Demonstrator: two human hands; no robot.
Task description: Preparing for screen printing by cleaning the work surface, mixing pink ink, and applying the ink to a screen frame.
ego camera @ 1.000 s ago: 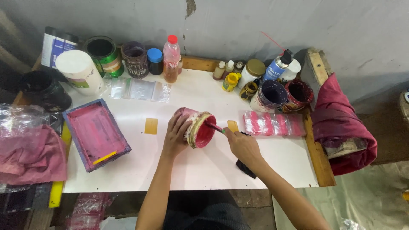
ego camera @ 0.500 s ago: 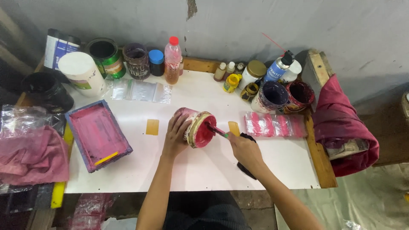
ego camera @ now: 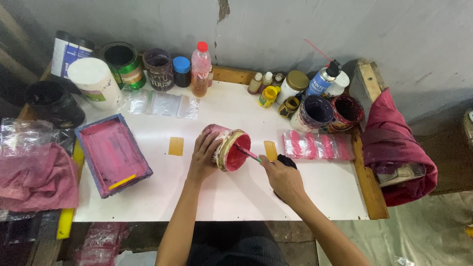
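**A:** Start with the biggest thing. What's there?

**B:** One white table (ego camera: 162,197), pushed against a grey wall. At its right end, one dark red cloth (ego camera: 394,143) is draped over the edge; at the left, one pink rag (ego camera: 34,177) lies beside one shallow blue-rimmed tray (ego camera: 111,155) smeared pink inside, with a yellow strip in it.

**A:** And the containers?

**B:** Along the back left I count one white tub (ego camera: 93,83), one black pot (ego camera: 51,101), one green tin (ego camera: 123,61) and one dark tin (ego camera: 158,66). Then one blue-capped jar (ego camera: 182,70) and one red-capped bottle (ego camera: 200,66). To the right, two open paint-stained cans (ego camera: 315,112) stand side by side, with one spray can (ego camera: 322,79) behind them.

**A:** Which one is being handled?

**B:** One pink paint tin (ego camera: 227,148), tipped on its side near the middle of the table, mouth facing right. The left hand (ego camera: 203,156) is wrapped around its body, fingers closed on it.

**A:** The other hand?

**B:** The right hand (ego camera: 283,178) is clamped on one thin stick (ego camera: 248,153), whose tip reaches into the tin's pink-coated mouth.

**A:** Anything small?

**B:** Two yellow cards (ego camera: 176,146) lie flat on the table, one either side of the tin, plus two groups of clear bags (ego camera: 165,104): one plain, one stained pink.
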